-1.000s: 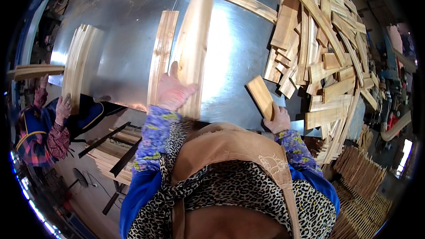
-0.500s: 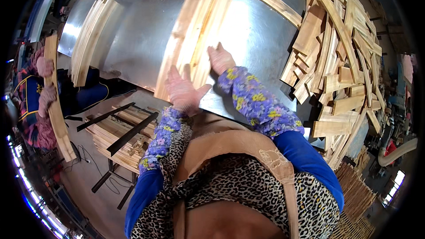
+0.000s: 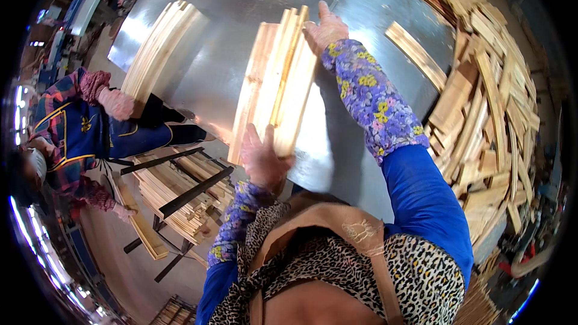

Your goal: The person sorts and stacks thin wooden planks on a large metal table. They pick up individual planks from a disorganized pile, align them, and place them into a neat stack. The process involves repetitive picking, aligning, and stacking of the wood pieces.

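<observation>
A bundle of pale wooden boards (image 3: 276, 84) lies side by side on the shiny metal table (image 3: 361, 138), their far ends uneven. At the near end, my left hand (image 3: 263, 159) rests against the boards with its fingers stretched out. My right hand (image 3: 327, 29) reaches to the far right corner of the bundle. Its fingers are extended, one of them pointing away, and the hand touches the outer board's side. Neither hand is wrapped round a board.
Another row of boards (image 3: 159, 51) stands at the table's left, beside a co-worker (image 3: 78, 123) holding a board (image 3: 141, 222). A rack of boards (image 3: 180, 195) sits below. Loose boards pile up (image 3: 481, 108) at the right; a single board (image 3: 416, 54) lies near them.
My right hand has slid from the near right side of the bundle to its far end. My left hand stays at the near end. The co-worker has swung the board down and reached toward the left row.
</observation>
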The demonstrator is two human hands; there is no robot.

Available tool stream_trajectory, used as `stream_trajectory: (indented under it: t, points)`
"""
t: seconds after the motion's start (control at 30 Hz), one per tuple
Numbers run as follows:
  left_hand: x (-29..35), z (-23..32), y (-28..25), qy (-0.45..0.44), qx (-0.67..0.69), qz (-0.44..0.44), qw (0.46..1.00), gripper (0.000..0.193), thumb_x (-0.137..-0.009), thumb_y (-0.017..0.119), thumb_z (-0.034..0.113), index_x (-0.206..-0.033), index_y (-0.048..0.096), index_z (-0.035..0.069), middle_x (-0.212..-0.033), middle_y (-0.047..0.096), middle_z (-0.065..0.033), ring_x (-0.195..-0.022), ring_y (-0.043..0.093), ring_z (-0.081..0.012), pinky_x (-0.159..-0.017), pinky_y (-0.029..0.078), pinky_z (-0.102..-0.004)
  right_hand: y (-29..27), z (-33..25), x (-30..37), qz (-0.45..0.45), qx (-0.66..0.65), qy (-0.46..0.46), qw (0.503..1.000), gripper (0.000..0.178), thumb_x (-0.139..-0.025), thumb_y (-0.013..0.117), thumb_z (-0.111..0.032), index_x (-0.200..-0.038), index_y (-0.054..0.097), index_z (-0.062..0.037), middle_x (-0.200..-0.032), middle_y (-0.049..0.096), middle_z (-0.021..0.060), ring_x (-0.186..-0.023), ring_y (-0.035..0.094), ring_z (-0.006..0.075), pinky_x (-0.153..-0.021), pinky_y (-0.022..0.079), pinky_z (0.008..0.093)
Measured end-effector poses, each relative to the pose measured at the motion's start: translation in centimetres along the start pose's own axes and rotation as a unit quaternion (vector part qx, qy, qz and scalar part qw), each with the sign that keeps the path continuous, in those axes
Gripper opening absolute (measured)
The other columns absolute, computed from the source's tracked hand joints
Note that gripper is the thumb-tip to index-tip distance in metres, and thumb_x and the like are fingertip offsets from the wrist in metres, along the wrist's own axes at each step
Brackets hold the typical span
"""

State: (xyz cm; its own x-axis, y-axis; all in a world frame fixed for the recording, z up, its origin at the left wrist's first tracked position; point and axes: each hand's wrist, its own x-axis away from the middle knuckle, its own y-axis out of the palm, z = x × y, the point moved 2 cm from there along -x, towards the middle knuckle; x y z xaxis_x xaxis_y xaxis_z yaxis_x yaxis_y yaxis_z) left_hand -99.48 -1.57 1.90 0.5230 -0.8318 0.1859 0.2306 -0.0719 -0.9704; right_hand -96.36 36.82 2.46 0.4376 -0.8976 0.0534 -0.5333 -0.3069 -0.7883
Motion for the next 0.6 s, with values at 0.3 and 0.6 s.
stream_trajectory:
  t: [0.3,0.6]
  points:
    - [0.1,-0.9,1.6,0.003,0.132,0.163,0.978,0.088,-0.077,0.091,0.04,-0.149,0.06,0.0,-0.153,0.058,-0.0279,-0.137,0.058,-0.0461,-0.114,0.048,-0.0587,-0.3,-0.9,-7.0,-0.007,-0.247,-0.069,0.967,0.07,-0.103,0.073,-0.049,-0.154,0.062,-0.003,-0.138,0.073,0.0164,-0.128,0.068,0.0253,-0.114,0.05,0.0393]
    - [-0.7,-4.4,-2.6,-0.061,0.245,0.081,0.964,0.054,-0.102,0.067,0.046,-0.14,0.07,0.008,-0.139,0.071,-0.0203,-0.122,0.07,-0.0363,-0.111,0.053,-0.047,8.0,11.9,16.7,-0.305,-0.289,0.096,0.903,0.051,-0.108,0.069,-0.04,-0.144,0.06,-0.0048,-0.118,0.071,0.0119,-0.1,0.07,0.025,-0.085,0.06,0.0432]
